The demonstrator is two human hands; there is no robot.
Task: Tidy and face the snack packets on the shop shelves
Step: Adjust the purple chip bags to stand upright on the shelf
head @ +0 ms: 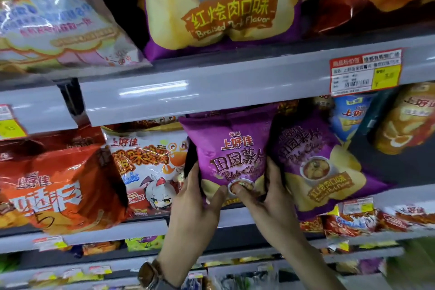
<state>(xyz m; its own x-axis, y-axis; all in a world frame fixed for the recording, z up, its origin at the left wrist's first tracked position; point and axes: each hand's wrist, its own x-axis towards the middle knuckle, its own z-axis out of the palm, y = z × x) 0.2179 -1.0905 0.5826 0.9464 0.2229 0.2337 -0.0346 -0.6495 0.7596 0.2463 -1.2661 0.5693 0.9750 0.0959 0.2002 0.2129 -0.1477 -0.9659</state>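
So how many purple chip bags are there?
3. The big purple bag stands on the upper shelf; the small purple bag is held between the left hand and right hand; the leaning purple bag sits just right of it. More may hide behind.

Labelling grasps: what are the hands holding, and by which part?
Both hold the purple chip packet by its lower sides: left hand on the left edge, right hand on the right, thumbs on its front.
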